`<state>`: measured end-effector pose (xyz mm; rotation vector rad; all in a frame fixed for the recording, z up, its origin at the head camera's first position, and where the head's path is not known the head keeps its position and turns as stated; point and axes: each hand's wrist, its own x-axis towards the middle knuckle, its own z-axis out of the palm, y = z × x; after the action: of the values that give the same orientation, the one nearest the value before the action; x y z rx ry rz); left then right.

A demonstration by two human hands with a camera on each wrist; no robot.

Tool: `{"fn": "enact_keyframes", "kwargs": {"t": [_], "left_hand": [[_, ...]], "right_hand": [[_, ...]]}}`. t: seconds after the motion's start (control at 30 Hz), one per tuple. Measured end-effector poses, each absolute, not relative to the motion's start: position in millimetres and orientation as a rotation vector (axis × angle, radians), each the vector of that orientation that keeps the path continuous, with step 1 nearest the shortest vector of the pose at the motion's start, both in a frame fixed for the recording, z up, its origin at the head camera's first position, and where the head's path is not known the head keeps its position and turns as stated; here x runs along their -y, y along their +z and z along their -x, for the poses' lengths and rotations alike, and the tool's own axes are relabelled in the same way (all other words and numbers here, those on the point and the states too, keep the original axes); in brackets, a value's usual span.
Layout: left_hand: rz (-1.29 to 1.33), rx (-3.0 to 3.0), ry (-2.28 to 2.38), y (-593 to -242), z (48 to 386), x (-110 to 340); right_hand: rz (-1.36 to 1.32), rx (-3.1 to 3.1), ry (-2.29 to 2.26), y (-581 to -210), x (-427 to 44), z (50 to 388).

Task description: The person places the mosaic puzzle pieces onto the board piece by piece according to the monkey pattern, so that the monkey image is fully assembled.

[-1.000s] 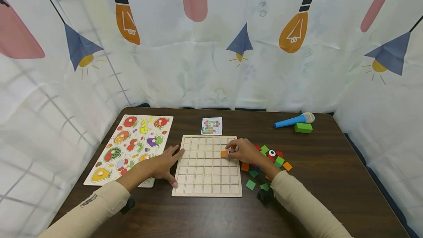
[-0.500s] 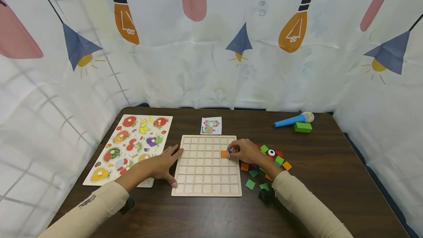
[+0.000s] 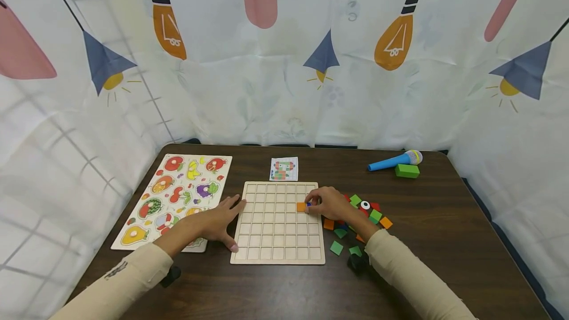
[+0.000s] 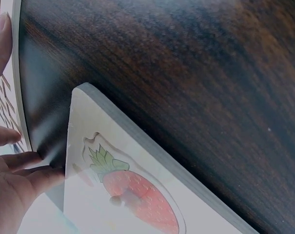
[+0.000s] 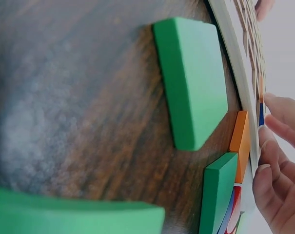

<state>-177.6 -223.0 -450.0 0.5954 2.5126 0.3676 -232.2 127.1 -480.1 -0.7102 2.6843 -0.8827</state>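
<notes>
A pale wooden grid board lies in the middle of the table in the head view. My left hand rests at its left edge, thumb and fingers spread and touching the rim. At the board's right side my right hand pinches a small blue tile, mostly hidden by the fingers in the head view. The blue tile sits at the rightmost column, directly right of an orange tile lying in a cell. Loose coloured tiles, among them a green one, lie beside the right hand.
A fruit puzzle board lies to the left, close to the left forearm. Behind the grid board is a small printed pattern card. A toy microphone and a green block stand at the back right of the dark table.
The right fingers have shifted slightly right, so a bit of the blue tile shows beside the orange one. The left hand stays in place on the board's edge.
</notes>
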Motion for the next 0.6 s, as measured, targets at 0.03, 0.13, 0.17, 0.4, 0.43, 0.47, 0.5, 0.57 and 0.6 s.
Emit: {"fn": "enact_keyframes", "kwargs": {"t": [0.03,0.13,0.17,0.4,0.43,0.47,0.5,0.57,0.6], "left_hand": [[-0.596,-2.514,0.365,-450,178,223],[-0.595,-2.516,0.362,-449,177,223],[-0.596,-2.518,0.363,-449,177,223],[-0.599,-2.522,0.377,-447,176,222],[-0.598,-2.521,0.38,-447,176,222],[-0.596,-2.522,0.38,-446,175,222],[-0.595,-2.523,0.378,-446,175,222],[-0.592,-2.526,0.375,-446,175,222],[-0.59,-2.527,0.374,-446,175,222]], "right_hand": [[0.708,-2.688,-0.879,-480,-127,232],[0.713,-2.692,-0.87,-481,-127,233],[0.714,-2.692,-0.868,-481,-127,233],[0.765,-2.67,-0.91,-480,-131,233],[0.774,-2.658,-0.932,-480,-133,233],[0.787,-2.645,-0.954,-480,-134,233],[0.799,-2.629,-0.979,-480,-136,233],[0.795,-2.603,-1.028,-479,-140,234],[0.782,-2.593,-1.048,-479,-143,235]]}}
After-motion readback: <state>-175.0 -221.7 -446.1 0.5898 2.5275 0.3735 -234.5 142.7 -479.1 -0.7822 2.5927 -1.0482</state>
